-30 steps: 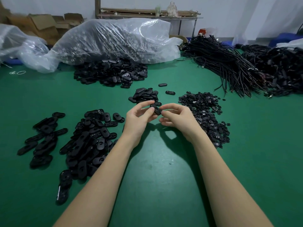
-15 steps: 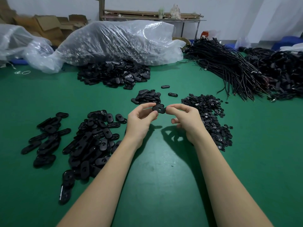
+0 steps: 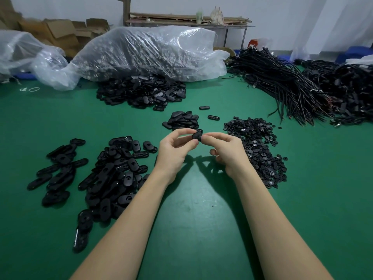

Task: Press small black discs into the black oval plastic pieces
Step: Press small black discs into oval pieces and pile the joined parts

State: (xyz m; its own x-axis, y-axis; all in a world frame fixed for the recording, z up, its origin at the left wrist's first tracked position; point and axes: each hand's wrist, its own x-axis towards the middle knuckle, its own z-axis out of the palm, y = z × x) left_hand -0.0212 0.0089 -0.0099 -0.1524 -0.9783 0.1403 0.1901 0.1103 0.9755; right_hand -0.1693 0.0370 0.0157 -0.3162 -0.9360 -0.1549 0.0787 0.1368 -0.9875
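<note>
Above a green table (image 3: 201,229), a person's left hand (image 3: 173,150) and right hand (image 3: 226,152) meet, each pinching one black oval plastic piece (image 3: 197,136) between thumb and fingertips. Whether a disc sits in it cannot be told. Right of the oval piece lies the heap of small black discs (image 3: 256,146); left of it, a pile of oval pieces (image 3: 115,174).

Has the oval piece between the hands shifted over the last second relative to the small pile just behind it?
Cannot tell. The oval piece sits pinched between the left hand and right hand, just in front of the small pile; any shift matches the camera's own movement.
</note>
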